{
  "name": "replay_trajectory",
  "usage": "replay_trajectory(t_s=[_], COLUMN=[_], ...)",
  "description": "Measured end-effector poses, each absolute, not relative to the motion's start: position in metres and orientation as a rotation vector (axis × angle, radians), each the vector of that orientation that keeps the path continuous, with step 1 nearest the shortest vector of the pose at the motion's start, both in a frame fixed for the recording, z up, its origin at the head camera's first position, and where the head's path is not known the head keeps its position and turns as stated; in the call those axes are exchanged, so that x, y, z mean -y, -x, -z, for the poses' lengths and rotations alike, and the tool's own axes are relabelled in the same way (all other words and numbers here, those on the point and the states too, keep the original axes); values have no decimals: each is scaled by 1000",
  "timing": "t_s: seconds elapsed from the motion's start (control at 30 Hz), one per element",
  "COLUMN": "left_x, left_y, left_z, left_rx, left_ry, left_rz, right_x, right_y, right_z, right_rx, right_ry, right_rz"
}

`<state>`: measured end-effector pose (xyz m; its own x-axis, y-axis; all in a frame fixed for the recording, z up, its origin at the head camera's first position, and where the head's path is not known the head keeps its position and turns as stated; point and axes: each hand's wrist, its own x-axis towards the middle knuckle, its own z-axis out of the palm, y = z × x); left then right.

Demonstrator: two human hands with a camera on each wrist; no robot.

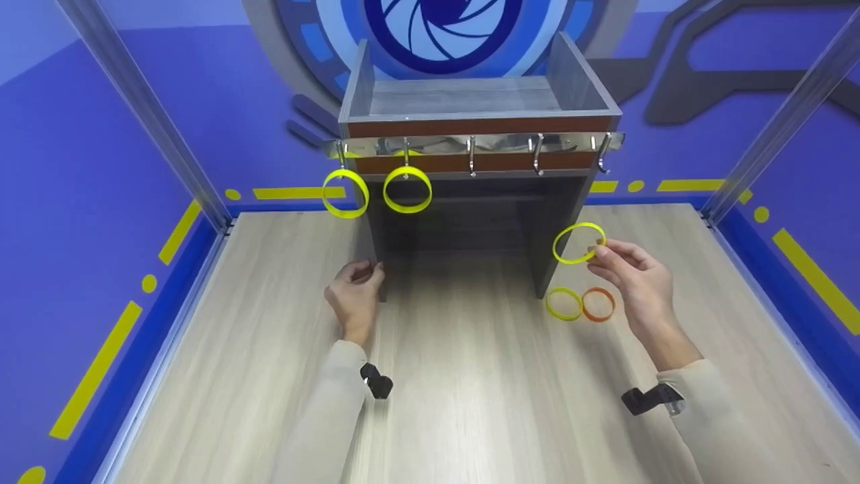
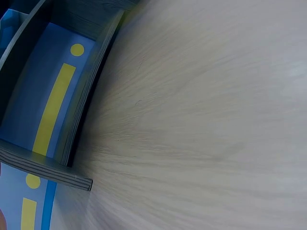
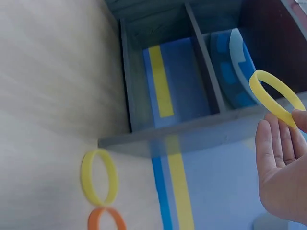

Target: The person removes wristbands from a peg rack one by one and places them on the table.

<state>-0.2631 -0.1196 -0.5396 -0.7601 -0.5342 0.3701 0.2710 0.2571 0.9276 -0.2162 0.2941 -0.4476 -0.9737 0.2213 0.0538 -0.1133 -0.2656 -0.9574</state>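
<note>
In the head view my right hand point(image 1: 635, 282) pinches a yellow silicone wristband point(image 1: 556, 250) between thumb and fingers. It holds the band up beside the shelf unit's right panel, below the hook at the right end. On the tabletop under that hand lie another yellow wristband point(image 1: 548, 306) and an orange wristband point(image 1: 613, 306), side by side. Two more yellow wristbands, one at the far left point(image 1: 325, 195) and its neighbour point(image 1: 428, 191), hang from the two leftmost hooks. My left hand point(image 1: 354, 299), fingers loosely curled, is right by the front edge of the left panel point(image 1: 377, 235).
A metal hook rail point(image 1: 504, 142) runs across the front of the grey shelf unit point(image 1: 463, 101). Three hooks from the middle to the right carry no band. Blue printed walls point(image 1: 201, 101) enclose the wooden tabletop point(image 1: 457, 403) at the back and sides.
</note>
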Motion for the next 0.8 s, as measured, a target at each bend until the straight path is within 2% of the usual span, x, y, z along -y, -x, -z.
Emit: replay_trajectory(t_s=[0.8], left_x=[120], left_y=[262], left_z=[540], left_rx=[1875], left_ry=[-236], left_rz=[1579], right_x=[-374], right_y=[211], right_z=[496], right_rx=[1563], right_ry=[413], right_rz=[-2396])
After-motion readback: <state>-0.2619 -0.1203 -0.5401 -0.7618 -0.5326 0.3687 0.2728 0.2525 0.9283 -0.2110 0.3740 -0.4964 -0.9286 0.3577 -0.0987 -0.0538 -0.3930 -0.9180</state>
